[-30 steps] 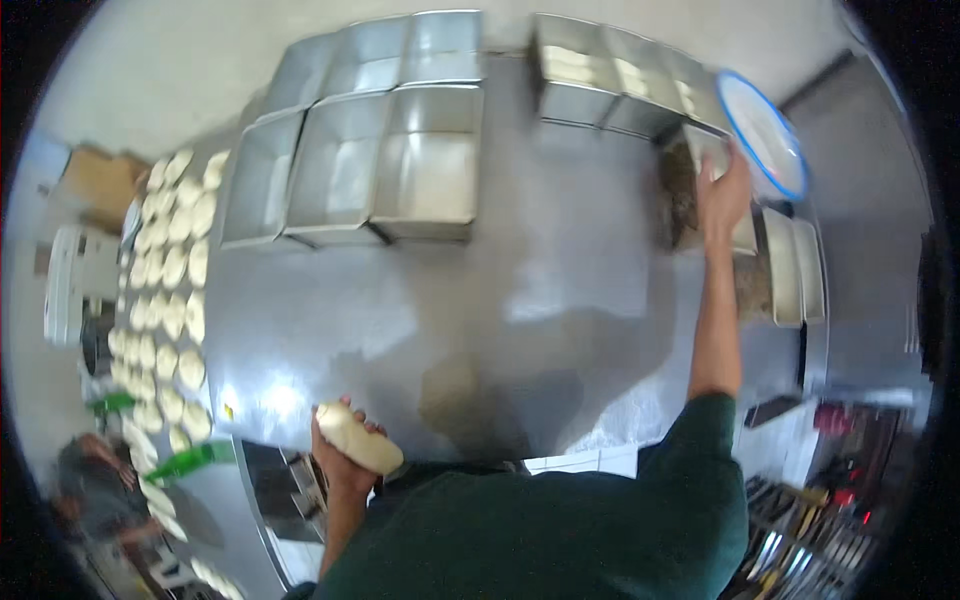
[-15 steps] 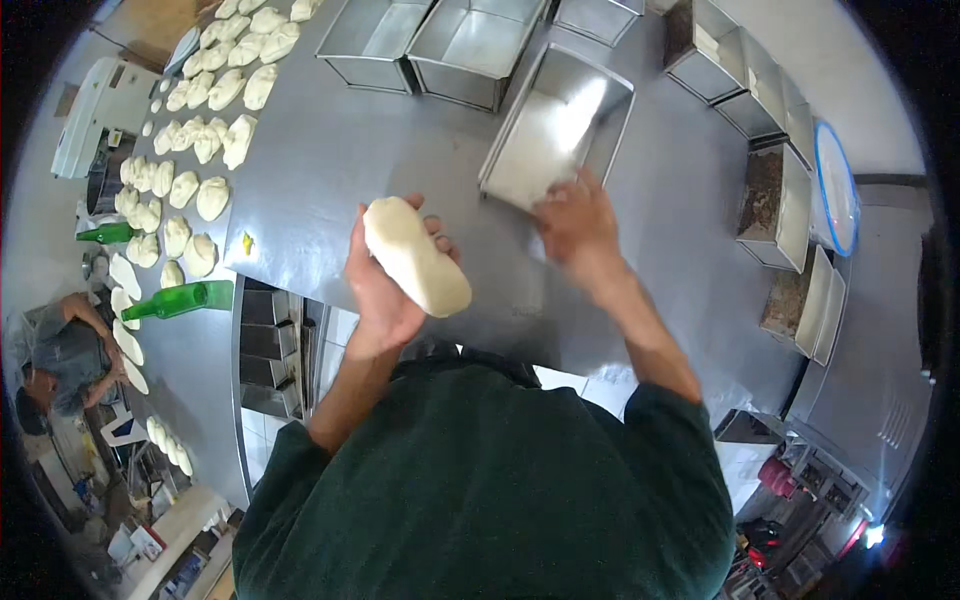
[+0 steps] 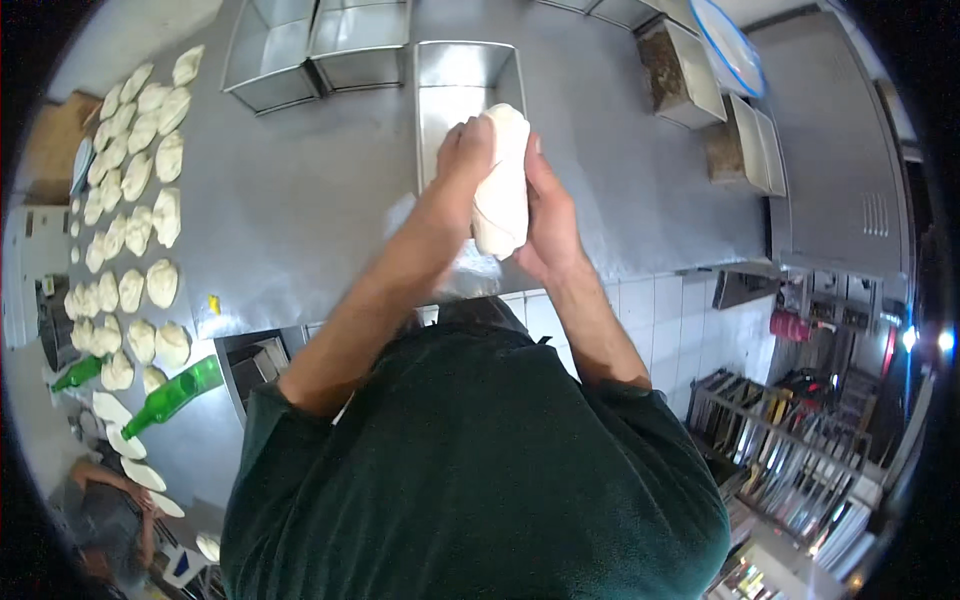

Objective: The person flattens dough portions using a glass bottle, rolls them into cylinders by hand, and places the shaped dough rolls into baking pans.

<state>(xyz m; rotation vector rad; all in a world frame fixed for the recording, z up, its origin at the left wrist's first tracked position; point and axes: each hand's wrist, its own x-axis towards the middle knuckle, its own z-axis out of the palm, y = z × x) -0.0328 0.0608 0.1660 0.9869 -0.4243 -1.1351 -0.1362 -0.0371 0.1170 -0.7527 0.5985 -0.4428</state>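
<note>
A pale, smooth log of dough point(image 3: 503, 195) is held between my two hands, its long side pointing away from me. My left hand point(image 3: 463, 165) closes round its left side, and my right hand point(image 3: 552, 225) presses its right side, thumb and palm against it. A faint seam line runs along the dough's upper face. Just beyond and partly under the hands stands a metal loaf pan point(image 3: 432, 110). The dough's far end overlaps the pan's opening in view; its near end sticks out over the near rim. Whether it touches the pan I cannot tell.
More metal loaf pans point(image 3: 365, 75) stand at the far left. Used-looking pans point(image 3: 690, 80) line the right side. Many dough pieces point(image 3: 135, 175) and green bottles point(image 3: 172, 400) lie on the left on the steel table point(image 3: 330, 210). A co-worker point(image 3: 105, 510) handles flattened dough at lower left.
My left hand has carried the dough right to the pan, and the dough has turned to point away from me. My right hand has left the pan and joined it on the dough.
</note>
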